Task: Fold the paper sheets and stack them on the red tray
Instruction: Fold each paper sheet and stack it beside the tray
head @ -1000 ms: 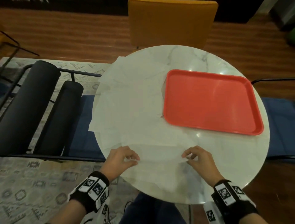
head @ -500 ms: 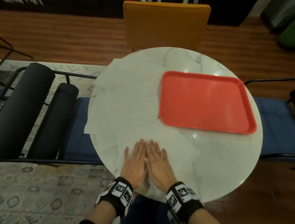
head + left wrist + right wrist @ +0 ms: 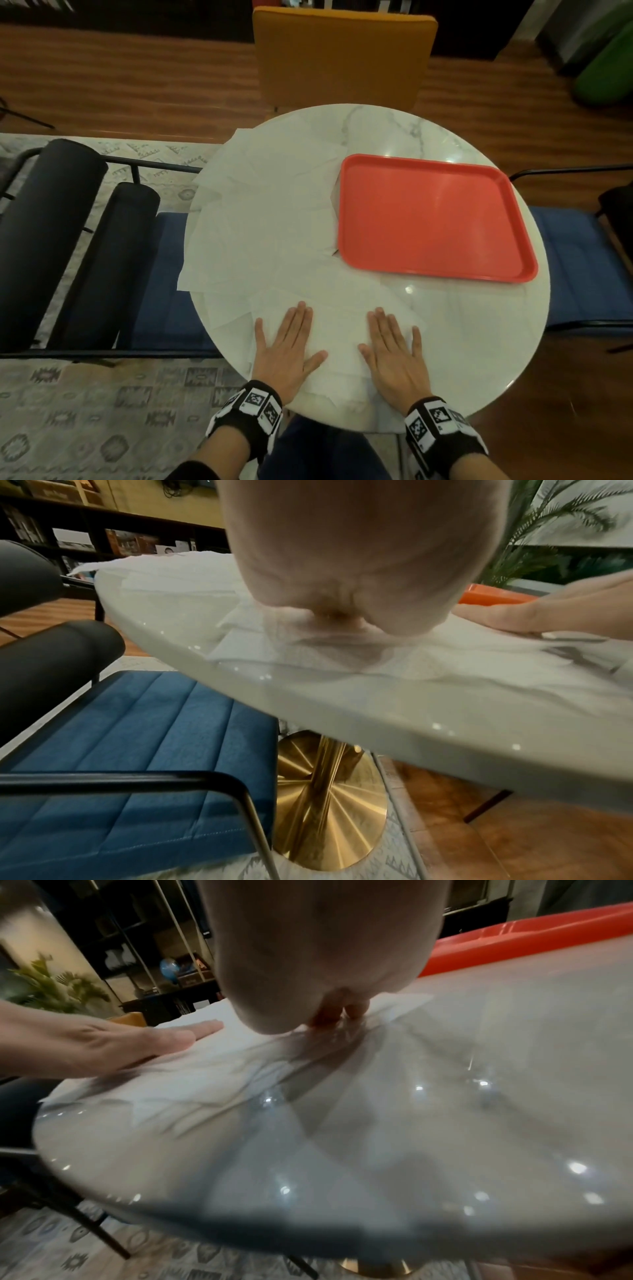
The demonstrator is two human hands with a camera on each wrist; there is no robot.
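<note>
A folded white paper sheet [image 3: 339, 335] lies at the near edge of the round marble table [image 3: 462, 329]. My left hand [image 3: 289, 342] lies flat on its left part, fingers straight and together. My right hand [image 3: 394, 346] lies flat on its right part, about a hand's width from the left. Several more white sheets [image 3: 260, 219] overlap across the table's left half. The red tray [image 3: 431, 219] sits on the right half with nothing on it. In the right wrist view my left hand [image 3: 113, 1045] presses the paper [image 3: 192, 1080]; the red tray [image 3: 514, 939] shows behind.
A mustard chair [image 3: 342, 58] stands beyond the table. Blue-seated chairs stand at the left [image 3: 164, 274] and right [image 3: 579, 267], with black roll cushions [image 3: 44, 219] further left. The gold table pedestal [image 3: 325, 799] shows under the top. Some sheets overhang the table's left edge.
A second ago both hands pinched the sheet's corners. Half a second ago they lay flat side by side on it. Now they have slid apart to left and right.
</note>
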